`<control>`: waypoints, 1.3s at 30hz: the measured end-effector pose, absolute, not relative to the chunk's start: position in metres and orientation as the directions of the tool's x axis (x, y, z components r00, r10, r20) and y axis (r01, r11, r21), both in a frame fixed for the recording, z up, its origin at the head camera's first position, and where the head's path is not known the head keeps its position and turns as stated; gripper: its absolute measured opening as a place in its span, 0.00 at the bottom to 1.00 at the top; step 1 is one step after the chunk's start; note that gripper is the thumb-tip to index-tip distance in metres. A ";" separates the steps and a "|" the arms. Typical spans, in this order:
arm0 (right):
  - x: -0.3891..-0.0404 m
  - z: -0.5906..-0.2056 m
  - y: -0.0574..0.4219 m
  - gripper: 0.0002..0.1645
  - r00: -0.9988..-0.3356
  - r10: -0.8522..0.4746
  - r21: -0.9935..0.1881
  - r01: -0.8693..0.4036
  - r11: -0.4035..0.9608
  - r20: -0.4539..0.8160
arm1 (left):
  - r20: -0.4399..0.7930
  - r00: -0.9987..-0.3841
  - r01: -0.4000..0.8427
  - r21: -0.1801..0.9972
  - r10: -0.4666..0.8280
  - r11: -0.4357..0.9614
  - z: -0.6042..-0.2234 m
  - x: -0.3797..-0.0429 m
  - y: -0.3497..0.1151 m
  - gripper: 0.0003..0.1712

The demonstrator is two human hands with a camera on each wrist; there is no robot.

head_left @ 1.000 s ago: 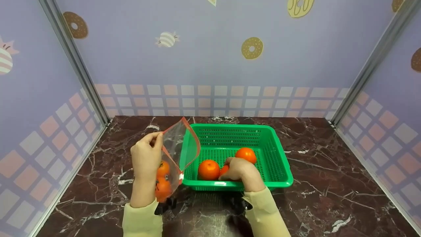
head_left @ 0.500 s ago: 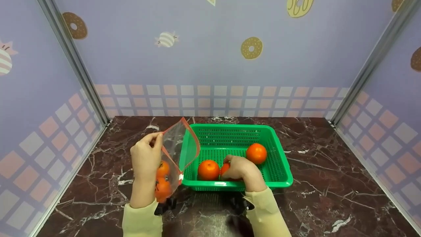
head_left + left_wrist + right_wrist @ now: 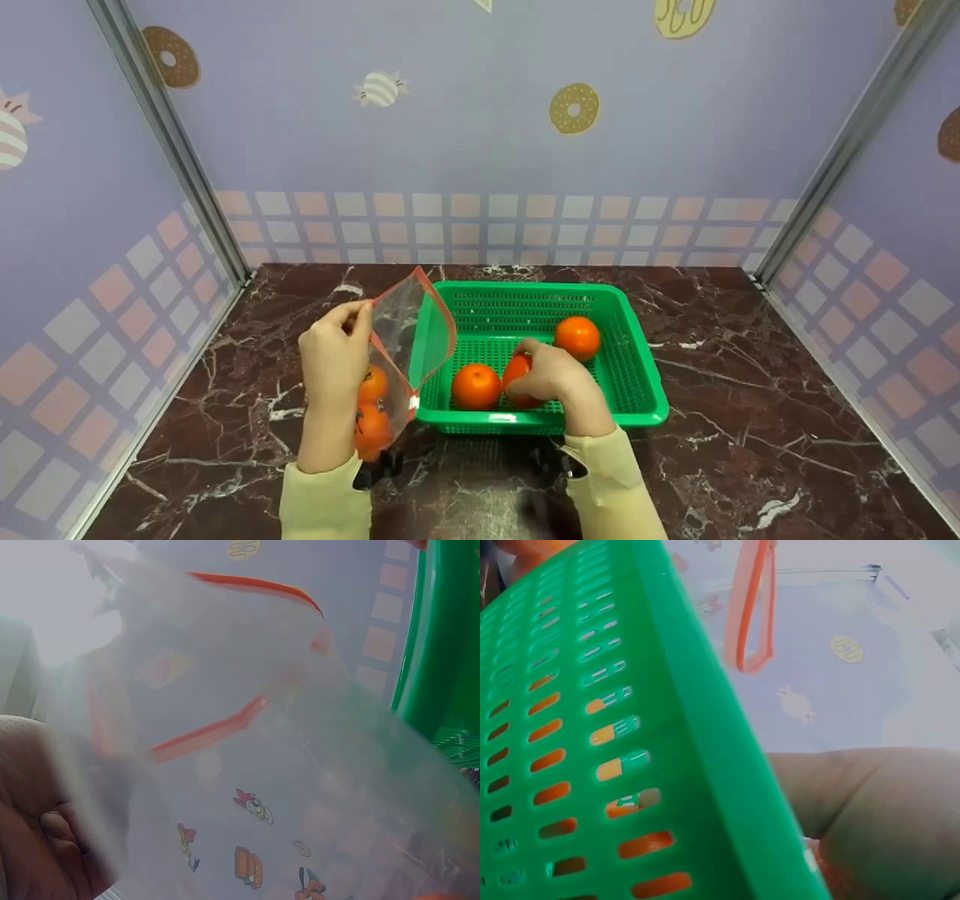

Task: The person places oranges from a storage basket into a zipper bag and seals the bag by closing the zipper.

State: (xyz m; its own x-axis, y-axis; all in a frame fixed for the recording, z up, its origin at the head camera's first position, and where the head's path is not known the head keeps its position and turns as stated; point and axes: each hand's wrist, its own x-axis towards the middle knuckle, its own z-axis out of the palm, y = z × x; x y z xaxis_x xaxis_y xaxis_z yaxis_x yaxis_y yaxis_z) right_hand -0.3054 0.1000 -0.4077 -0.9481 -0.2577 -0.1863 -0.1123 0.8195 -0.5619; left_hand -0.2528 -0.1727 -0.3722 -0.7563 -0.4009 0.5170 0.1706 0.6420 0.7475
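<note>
My left hand (image 3: 334, 356) pinches the rim of a clear zip bag (image 3: 401, 330) with a red edge, its mouth standing open. Oranges (image 3: 373, 427) lie in the lower part of the bag, partly behind the wrist. In the left wrist view the bag's film (image 3: 247, 825) has cartoon prints on it. Inside a green plastic basket (image 3: 525, 289), my right hand (image 3: 551, 373) grips an orange (image 3: 517, 379), partly covering it. A second orange (image 3: 476, 387) sits just left of that one, and a third (image 3: 577, 338) lies behind the hand. The basket wall hides most of the right fingers in the right wrist view.
The basket's near rim (image 3: 540, 421) runs below my right wrist. Dark marbled tabletop (image 3: 750, 420) surrounds the basket. Patterned panels (image 3: 480, 150) enclose the back and both sides.
My right hand has shifted slightly up and away from the near rim with its orange. The rear orange rolled right, then a little back. The left hand and bag have stayed put.
</note>
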 end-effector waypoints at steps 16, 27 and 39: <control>-0.307 -0.401 0.102 0.34 -0.966 -0.229 -0.723 -0.073 0.687 -0.121 | 0.524 -0.750 0.175 0.745 -0.402 0.644 -0.372 -0.253 -0.172 0.13; -0.306 -0.395 0.101 0.36 -0.983 -0.185 -0.814 -0.096 0.573 -0.014 | 0.510 -0.755 0.161 0.752 -0.411 0.639 -0.371 -0.253 -0.171 0.13; -0.303 -0.393 0.097 0.38 -0.983 -0.164 -0.894 -0.140 0.426 0.076 | 0.500 -0.759 0.144 0.754 -0.418 0.641 -0.371 -0.253 -0.171 0.13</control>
